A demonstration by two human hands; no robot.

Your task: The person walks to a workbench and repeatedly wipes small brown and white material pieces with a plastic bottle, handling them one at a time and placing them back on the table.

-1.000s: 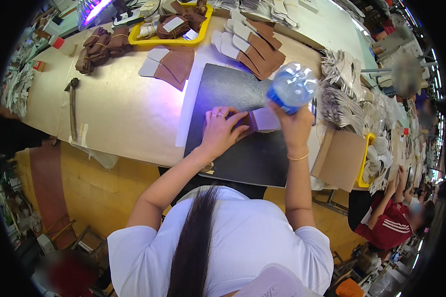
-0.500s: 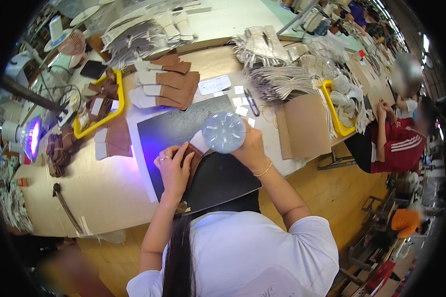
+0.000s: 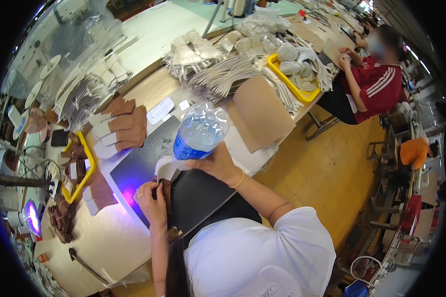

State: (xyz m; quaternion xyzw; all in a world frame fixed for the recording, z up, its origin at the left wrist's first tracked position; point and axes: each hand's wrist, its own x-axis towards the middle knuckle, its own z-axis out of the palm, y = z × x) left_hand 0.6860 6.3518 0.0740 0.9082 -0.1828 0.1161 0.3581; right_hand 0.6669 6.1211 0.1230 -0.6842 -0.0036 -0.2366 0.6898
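The right hand gripped a clear bottle over the black board, its blue label's print unreadable; the left hand pinched a brown-and-white piece at left, partly hidden by fingers.

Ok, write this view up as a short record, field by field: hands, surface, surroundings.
Left hand: fingers on the brown end of a brown-and-white piece
Right hand: holds a clear bottle with a blue label
Bottle and piece: close together; contact cannot be told
Under the piece: black board
Left side of table: purple-lit lamp, yellow tray, hammer
Right side of table: folded brown sheet, another yellow tray
Nearby: co-worker in a red top
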